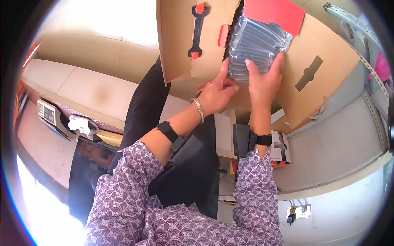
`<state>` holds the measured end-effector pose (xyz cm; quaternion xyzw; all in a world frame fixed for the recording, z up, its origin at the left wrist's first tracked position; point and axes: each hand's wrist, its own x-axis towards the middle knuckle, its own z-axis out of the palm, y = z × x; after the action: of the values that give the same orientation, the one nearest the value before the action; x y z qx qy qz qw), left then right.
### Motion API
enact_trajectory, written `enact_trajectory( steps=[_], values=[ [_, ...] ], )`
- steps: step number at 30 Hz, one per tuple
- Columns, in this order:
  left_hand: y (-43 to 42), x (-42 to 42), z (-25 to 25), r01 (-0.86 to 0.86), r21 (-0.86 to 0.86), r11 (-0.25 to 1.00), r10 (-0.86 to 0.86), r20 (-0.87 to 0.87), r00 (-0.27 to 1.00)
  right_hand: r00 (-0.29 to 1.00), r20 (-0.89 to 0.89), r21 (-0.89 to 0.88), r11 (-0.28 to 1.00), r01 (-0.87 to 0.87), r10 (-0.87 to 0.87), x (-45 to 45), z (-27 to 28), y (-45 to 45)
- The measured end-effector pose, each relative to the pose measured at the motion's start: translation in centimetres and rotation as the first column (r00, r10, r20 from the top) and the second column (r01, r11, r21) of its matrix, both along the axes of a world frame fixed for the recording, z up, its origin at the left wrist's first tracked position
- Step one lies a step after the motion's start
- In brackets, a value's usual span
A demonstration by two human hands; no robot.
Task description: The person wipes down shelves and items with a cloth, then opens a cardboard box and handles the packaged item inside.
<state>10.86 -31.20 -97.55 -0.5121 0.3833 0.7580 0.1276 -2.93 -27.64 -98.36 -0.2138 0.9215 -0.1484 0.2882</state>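
Note:
A cardboard box (328, 61) with red inner flaps stands open in front of me. Inside it sits a package in clear, ribbed air-cushion wrap (254, 45), with a red flap (275, 14) over its far end. My right hand (264, 84) grips the package's near right part, thumb on top and fingers along the right side, thumb and forefinger well apart. My left hand (215, 94) is at the near left corner. Its forefinger stretches along the package's edge and its thumb points right; the other fingers are partly hidden. A black plastic strip with red ends (197, 30) lies on the left panel.
A pale bench (78, 82) runs along the left, with a crumpled white cloth (83, 125) and a booklet (46, 111) nearby. A smaller printed box (281, 149) stands beside my right forearm. At right are a perforated metal post (375, 119) and a wall socket (303, 211).

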Motion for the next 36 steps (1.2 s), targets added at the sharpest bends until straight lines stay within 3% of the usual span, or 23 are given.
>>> enact_trajectory(
  steps=[4, 7, 9, 11, 14, 18, 21, 23, 24, 25, 27, 30, 33, 34, 35, 36],
  values=[
    [0.4, 0.4, -0.8, -0.097, 0.063, 0.993, 0.099, -0.03, 0.995, 0.986, 0.128, -0.049, 0.993, 0.112, -0.105, -0.5, -0.2, 0.2],
    [0.9, 0.9, -1.9, -0.079, 0.093, 0.993, 0.083, -0.043, 0.996, 0.994, 0.106, -0.196, 0.981, 0.011, 0.01, 1.3, 0.7, 0.5],
    [0.9, 1.5, -2.6, -0.05, 0.094, 0.994, 0.056, -0.063, 0.996, 0.972, 0.111, -0.182, 0.965, -0.187, 0.21, 4.0, 2.1, 0.2],
    [0.8, 1.7, -3.0, -0.03, 0.065, 0.997, 0.037, -0.108, 0.993, 0.961, -0.036, -0.265, 0.925, -0.273, 0.274, 7.5, 3.7, -1.3],
    [0.7, 1.8, -2.8, -0.003, 0.016, 1.0, 0.006, -0.143, 0.99, 0.986, 0.065, -0.217, 0.967, -0.135, 0.152, 8.2, 4.7, -1.8],
    [0.4, 1.9, -1.8, 0.012, -0.109, 0.994, -0.033, -0.194, 0.98, 0.984, 0.12, -0.334, 0.939, -0.086, 0.133, 7.2, 4.4, -0.9],
    [-0.5, 1.5, -0.8, 0.041, -0.346, 0.937, -0.122, -0.214, 0.969, 0.978, 0.188, -0.426, 0.905, -0.005, 0.094, 6.2, 4.5, 0.0],
    [-2.0, 1.0, 0.6, 0.119, -0.46, 0.88, -0.149, -0.029, 0.988, 0.962, 0.26, -0.489, 0.871, 0.055, 0.085, 5.8, 5.0, 0.5],
    [-3.8, 0.7, 1.4, -0.318, -0.266, 0.91, 0.332, 0.01, 0.943, 0.951, 0.293, -0.483, 0.874, 0.056, 0.101, 5.8, 5.0, 0.7],
    [-5.2, 0.7, 2.0, -0.39, -0.321, 0.863, 0.4, -0.036, 0.916, 0.939, 0.325, -0.474, 0.879, 0.055, 0.117, 6.0, 5.1, 1.0],
    [-6.2, -0.5, 3.4, -0.384, -0.446, 0.808, 0.358, -0.144, 0.922, 0.925, 0.341, -0.481, 0.877, 0.019, 0.167, 6.2, 5.0, 1.2],
    [-5.0, -0.5, 2.5, -0.036, -0.728, 0.684, 0.037, -0.015, 0.999, 0.915, 0.298, -0.517, 0.852, -0.086, 0.274, 6.6, 4.2, 0.9],
    [-5.3, 0.5, 1.4, -0.312, -0.396, 0.864, 0.319, -0.052, 0.946, 0.838, 0.546, -0.393, 0.882, 0.26, -0.003, 5.2, 4.1, 1.1],
    [-5.8, 1.1, 1.2, -0.192, -0.38, 0.905, 0.215, 0.018, 0.977, 0.883, 0.468, -0.35, 0.908, 0.228, -0.041, 3.9, 3.7, 1.3],
    [-5.9, 1.4, 1.1, -0.199, -0.375, 0.905, 0.217, 0.006, 0.976, 0.885, 0.443, -0.314, 0.901, 0.3, -0.14, 2.9, 3.5, 1.6],
    [-6.0, 1.5, 1.0, -0.205, -0.371, 0.905, 0.219, -0.006, 0.976, 0.824, 0.485, -0.346, 0.801, 0.489, -0.294, 1.8, 3.1, 1.9]
  ],
)
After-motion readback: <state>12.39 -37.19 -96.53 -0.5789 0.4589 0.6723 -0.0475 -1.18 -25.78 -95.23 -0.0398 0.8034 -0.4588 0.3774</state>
